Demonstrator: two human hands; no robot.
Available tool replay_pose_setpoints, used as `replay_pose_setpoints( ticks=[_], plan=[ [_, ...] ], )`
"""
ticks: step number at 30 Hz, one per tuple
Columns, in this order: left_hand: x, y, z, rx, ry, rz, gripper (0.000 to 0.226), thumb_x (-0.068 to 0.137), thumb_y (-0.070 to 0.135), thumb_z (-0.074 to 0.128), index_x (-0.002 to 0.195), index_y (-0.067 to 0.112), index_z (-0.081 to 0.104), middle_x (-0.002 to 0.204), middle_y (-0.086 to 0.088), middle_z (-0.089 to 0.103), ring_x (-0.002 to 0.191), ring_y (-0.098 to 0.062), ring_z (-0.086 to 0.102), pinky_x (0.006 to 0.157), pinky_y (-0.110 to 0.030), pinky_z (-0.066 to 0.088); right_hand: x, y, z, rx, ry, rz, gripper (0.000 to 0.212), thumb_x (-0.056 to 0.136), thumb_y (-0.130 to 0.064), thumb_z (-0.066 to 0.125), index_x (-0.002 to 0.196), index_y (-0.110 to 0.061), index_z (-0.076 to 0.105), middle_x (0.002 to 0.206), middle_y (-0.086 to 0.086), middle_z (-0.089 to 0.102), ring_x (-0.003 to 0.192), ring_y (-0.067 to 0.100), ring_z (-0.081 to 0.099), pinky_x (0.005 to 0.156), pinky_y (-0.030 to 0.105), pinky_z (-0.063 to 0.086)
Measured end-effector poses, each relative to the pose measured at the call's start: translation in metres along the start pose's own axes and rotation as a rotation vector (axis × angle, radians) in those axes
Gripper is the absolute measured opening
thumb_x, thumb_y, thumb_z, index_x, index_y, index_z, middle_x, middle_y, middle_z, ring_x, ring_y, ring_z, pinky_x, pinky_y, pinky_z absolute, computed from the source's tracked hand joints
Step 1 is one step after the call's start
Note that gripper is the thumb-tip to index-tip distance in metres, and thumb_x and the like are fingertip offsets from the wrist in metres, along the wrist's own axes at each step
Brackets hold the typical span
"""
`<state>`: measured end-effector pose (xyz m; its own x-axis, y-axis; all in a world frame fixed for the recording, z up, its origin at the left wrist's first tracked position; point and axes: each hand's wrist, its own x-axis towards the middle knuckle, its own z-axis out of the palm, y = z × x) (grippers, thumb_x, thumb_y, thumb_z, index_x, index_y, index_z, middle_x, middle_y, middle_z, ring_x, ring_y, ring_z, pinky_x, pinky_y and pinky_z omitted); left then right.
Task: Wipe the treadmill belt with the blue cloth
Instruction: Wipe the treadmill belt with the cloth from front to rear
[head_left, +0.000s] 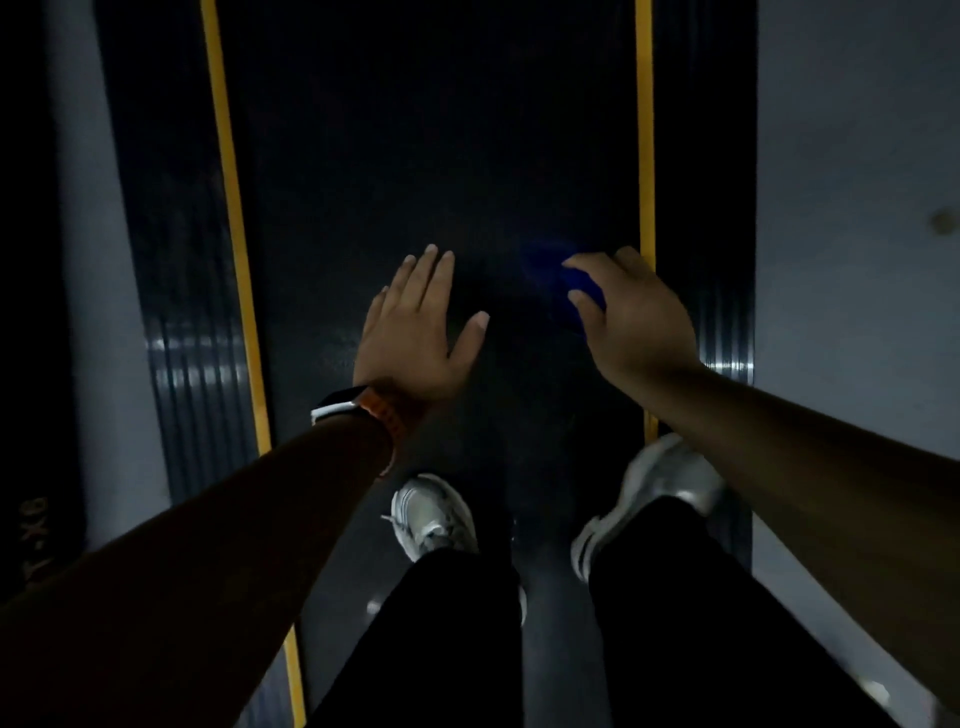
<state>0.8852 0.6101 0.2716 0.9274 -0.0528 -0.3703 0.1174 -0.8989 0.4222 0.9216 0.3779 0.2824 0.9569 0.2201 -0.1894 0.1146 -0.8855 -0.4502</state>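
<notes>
The dark treadmill belt (426, 156) runs away from me between two yellow stripes. The blue cloth (556, 275) lies on the belt near the right stripe, blurred and partly under my right hand (634, 317), whose curled fingers hold it against the belt. My left hand (415, 332) lies flat on the belt's middle with straight, spread fingers and holds nothing. A watch with an orange strap sits on the left wrist.
Ribbed side rails (192, 322) flank the belt outside the yellow stripes (234, 218). My two feet in white trainers (436, 514) stand on the belt's near end, below the hands. Pale floor (852, 208) lies to both sides. The scene is dim.
</notes>
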Motion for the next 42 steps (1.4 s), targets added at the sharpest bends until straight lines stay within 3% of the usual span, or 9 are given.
replay_pose_setpoints(
  ticks=[17,25,33,39,42],
  plan=[
    [-0.117,0.046,-0.076,0.11,-0.009,-0.046,0.082,0.097,0.066,0.022,0.164,0.019,0.018,0.172,-0.002,0.014,0.159,-0.023,0.011,0.126,-0.049,0.017,-0.072,-0.03,-0.11,0.061,-0.121,0.019,0.037,0.101,-0.029,0.046,0.137,-0.022,0.049,0.123,0.009,0.051,0.099,0.026,0.058,0.078,0.038,0.052],
    [-0.126,0.063,-0.082,0.092,0.005,-0.023,0.08,0.1,0.065,0.025,0.165,0.02,0.014,0.173,-0.001,0.009,0.159,-0.021,0.005,0.126,-0.045,0.01,-0.101,-0.018,-0.124,0.061,-0.098,-0.003,0.035,0.1,-0.026,0.049,0.135,-0.021,0.052,0.118,0.009,0.053,0.094,0.025,0.058,0.073,0.029,0.043],
    [-0.124,0.011,0.003,0.174,-0.048,-0.015,0.079,0.101,0.063,0.029,0.165,0.023,0.007,0.173,0.002,0.0,0.159,-0.018,-0.003,0.128,-0.046,0.006,-0.113,0.004,-0.06,-0.033,-0.101,-0.017,0.035,0.1,-0.029,0.048,0.135,-0.025,0.05,0.118,0.005,0.053,0.094,0.02,0.058,0.073,0.028,0.045],
    [-0.133,-0.044,0.088,0.205,-0.002,0.118,0.078,0.102,0.064,0.025,0.165,0.022,0.008,0.174,0.001,0.001,0.16,-0.019,-0.003,0.129,-0.049,0.011,-0.137,0.006,0.023,-0.011,0.052,-0.039,0.033,0.1,-0.03,0.05,0.133,-0.025,0.052,0.116,0.003,0.052,0.093,0.019,0.058,0.075,0.033,0.051],
    [-0.132,-0.078,0.137,0.188,0.062,0.079,0.078,0.1,0.065,0.021,0.165,0.022,0.013,0.173,0.0,0.005,0.16,-0.021,0.001,0.128,-0.05,0.013,-0.145,0.013,0.084,-0.005,0.115,-0.07,0.034,0.1,-0.029,0.051,0.133,-0.024,0.052,0.115,0.003,0.052,0.09,0.019,0.058,0.073,0.033,0.051]
  ],
)
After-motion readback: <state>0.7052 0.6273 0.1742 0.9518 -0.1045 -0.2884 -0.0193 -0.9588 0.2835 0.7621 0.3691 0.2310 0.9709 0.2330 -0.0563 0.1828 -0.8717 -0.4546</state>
